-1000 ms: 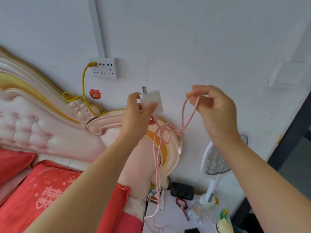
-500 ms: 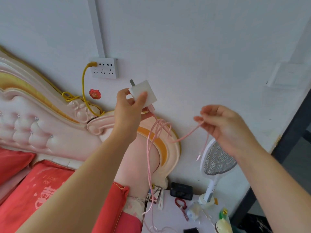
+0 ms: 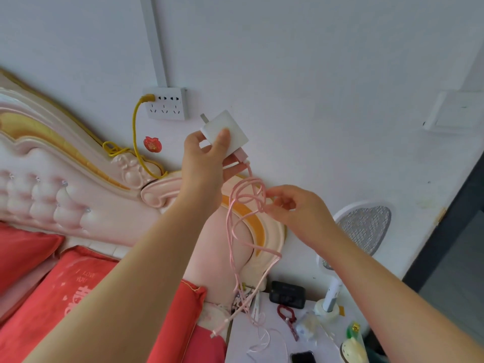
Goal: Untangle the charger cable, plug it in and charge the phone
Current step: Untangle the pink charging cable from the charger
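Note:
My left hand [image 3: 207,163] holds a white charger plug [image 3: 225,132] up in front of the wall, prongs pointing up-left toward the white wall socket [image 3: 167,104]. A pink cable [image 3: 235,226] comes out of the plug's lower end, forms a tangle of loops just below, then hangs in long strands down to the nightstand. My right hand [image 3: 296,213] pinches the tangled loops at their right side. The cable's free connector [image 3: 217,331] dangles near the nightstand's left edge. A dark phone [image 3: 302,357] lies at the bottom edge of the nightstand, partly cut off.
A yellow cable [image 3: 135,132] is plugged into the socket's left outlet. A pink padded headboard [image 3: 65,195] and red pillows [image 3: 65,297] fill the left. The white nightstand [image 3: 272,344] carries a black box [image 3: 288,294], a red clip, tape, and an electric fly swatter [image 3: 361,229].
My right hand let the cable end drop, moved left and took hold of the tangled loops under the plug. My left hand tilted the plug further toward the socket.

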A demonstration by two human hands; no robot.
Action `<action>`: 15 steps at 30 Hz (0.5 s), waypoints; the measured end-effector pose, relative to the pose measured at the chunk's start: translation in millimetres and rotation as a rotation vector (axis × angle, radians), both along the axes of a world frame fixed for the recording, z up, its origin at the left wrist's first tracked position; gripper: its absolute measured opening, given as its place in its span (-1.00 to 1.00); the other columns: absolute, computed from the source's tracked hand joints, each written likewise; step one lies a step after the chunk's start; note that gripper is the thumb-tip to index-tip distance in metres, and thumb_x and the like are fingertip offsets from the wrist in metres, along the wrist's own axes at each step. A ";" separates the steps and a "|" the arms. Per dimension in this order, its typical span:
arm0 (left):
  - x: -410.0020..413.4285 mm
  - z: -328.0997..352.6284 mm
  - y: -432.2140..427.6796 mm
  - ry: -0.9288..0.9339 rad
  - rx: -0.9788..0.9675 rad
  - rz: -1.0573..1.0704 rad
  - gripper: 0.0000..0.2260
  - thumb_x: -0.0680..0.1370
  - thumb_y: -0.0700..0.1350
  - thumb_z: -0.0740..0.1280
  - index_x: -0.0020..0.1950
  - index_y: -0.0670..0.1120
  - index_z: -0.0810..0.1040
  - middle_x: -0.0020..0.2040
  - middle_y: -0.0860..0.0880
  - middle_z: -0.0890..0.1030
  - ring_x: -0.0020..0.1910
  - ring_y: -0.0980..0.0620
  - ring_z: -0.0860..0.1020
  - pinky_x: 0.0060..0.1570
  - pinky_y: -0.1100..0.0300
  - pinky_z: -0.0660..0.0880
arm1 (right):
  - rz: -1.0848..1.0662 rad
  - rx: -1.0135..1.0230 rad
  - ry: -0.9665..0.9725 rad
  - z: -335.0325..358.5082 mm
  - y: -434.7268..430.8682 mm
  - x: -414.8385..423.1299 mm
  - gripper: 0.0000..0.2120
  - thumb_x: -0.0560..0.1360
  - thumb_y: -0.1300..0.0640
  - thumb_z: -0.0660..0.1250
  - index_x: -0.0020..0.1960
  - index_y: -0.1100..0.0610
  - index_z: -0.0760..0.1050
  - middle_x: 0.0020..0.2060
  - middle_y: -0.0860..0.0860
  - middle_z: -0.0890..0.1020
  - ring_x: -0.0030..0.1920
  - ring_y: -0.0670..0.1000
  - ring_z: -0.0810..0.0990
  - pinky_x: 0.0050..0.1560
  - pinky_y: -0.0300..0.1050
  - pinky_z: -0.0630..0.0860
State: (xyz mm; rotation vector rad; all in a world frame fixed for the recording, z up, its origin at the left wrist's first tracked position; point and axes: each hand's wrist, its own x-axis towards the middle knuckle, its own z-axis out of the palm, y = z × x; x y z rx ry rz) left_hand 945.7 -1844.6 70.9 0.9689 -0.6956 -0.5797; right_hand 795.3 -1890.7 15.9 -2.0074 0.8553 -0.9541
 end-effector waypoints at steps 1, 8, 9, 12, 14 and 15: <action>0.2 0.1 0.6 0.002 -0.001 0.004 -0.79 0.56 -0.13 0.27 0.15 -0.14 0.34 -0.13 -0.12 0.56 -0.38 0.09 0.63 -0.30 0.09 0.62 | -0.001 -0.006 -0.019 1.7 0.5 1.8 -0.81 0.33 0.03 0.45 -0.07 -0.11 0.55 -0.32 -0.12 0.56 -0.29 -0.11 0.49 -0.20 -0.30 0.40; 4.8 -0.4 1.0 0.095 -0.021 0.002 -0.78 0.56 -0.14 0.27 0.15 -0.17 0.33 -0.12 -0.14 0.54 -0.39 0.04 0.61 -0.24 0.00 0.64 | 0.053 -0.150 0.033 8.7 5.7 6.6 -0.89 0.39 0.12 0.41 -0.17 -0.08 0.56 -0.28 -0.18 0.61 -0.29 -0.20 0.55 -0.23 -0.50 0.38; 4.8 -1.0 0.2 0.098 -0.016 -0.001 -0.78 0.56 -0.14 0.27 0.16 -0.17 0.33 -0.12 -0.14 0.54 -0.39 0.04 0.62 -0.25 0.01 0.64 | 0.068 -0.160 0.068 8.0 6.6 8.8 -0.94 0.39 0.11 0.42 -0.16 -0.03 0.60 -0.28 -0.17 0.61 -0.28 -0.21 0.55 -0.22 -0.51 0.38; 9.7 -4.4 -1.4 0.004 0.000 0.030 -0.78 0.56 -0.14 0.27 0.15 -0.13 0.32 -0.09 -0.14 0.56 -0.36 0.06 0.63 -0.28 0.05 0.63 | 0.047 -0.177 0.061 11.9 3.2 9.9 -0.92 0.37 0.15 0.43 -0.23 -0.01 0.60 -0.35 -0.17 0.60 -0.31 -0.24 0.55 -0.23 -0.53 0.36; 16.0 -8.2 -1.8 -0.176 0.053 0.072 -0.76 0.55 -0.15 0.28 0.17 -0.10 0.31 -0.04 -0.20 0.57 -0.29 0.00 0.63 -0.28 0.08 0.62 | -0.007 -0.227 0.006 17.1 -2.3 7.1 -0.84 0.39 0.18 0.40 -0.28 -0.05 0.53 -0.44 -0.17 0.59 -0.39 -0.24 0.55 -0.27 -0.52 0.36; 18.3 -10.8 -1.8 -0.245 0.082 0.078 -0.75 0.55 -0.15 0.28 0.18 -0.09 0.31 -0.01 -0.25 0.57 -0.26 -0.05 0.62 -0.27 0.07 0.61 | -0.040 -0.263 -0.026 20.3 -5.2 5.6 -0.85 0.42 0.19 0.37 -0.27 -0.02 0.51 -0.45 -0.14 0.60 -0.41 -0.23 0.56 -0.28 -0.50 0.37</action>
